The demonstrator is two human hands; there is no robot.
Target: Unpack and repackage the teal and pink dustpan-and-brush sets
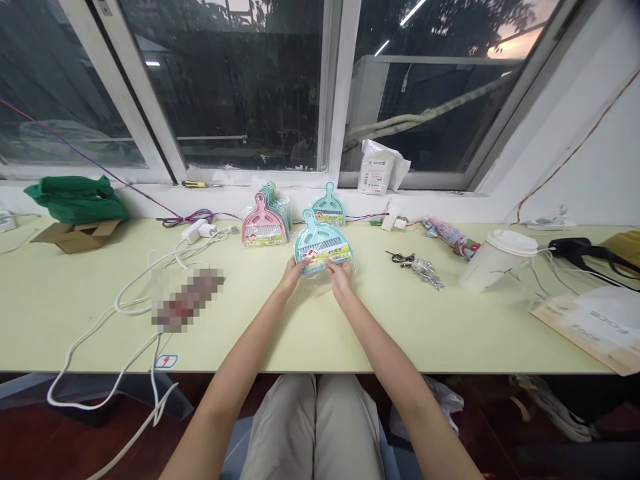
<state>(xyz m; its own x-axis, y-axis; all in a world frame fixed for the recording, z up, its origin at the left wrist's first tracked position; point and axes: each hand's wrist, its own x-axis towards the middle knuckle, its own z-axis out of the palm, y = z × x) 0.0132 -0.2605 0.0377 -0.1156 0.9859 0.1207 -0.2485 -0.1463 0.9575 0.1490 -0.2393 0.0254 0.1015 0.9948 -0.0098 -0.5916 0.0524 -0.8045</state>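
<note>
Both hands meet on a small teal plastic dustpan-and-brush set in a clear wrapper (323, 250), which lies flat on the pale yellow-green table (75, 300) near its middle, handle pointing toward the window; the left hand (291, 274) pinches the wrapper's near left edge, and the right hand (340, 275) grips the near right edge, fingers curled over the printed label; neither hand is loose or empty. Behind it, a fanned stack of the same sets, pink on top with teal ones beneath (265, 223), leans by the white window sill (300, 193), and one more teal set (329, 207) stands just beside that stack; so, as I judge it, a single set is drawn out and in hand while the rest remain untouched, and the wrapper in hand looks closed, though its near edge is hidden by the fingers. Well apart to the right sit a white lidded paper cup (495, 259) and a bunch of metal keys (417, 267); white charger cables (145, 287) sprawl to the left.
</note>
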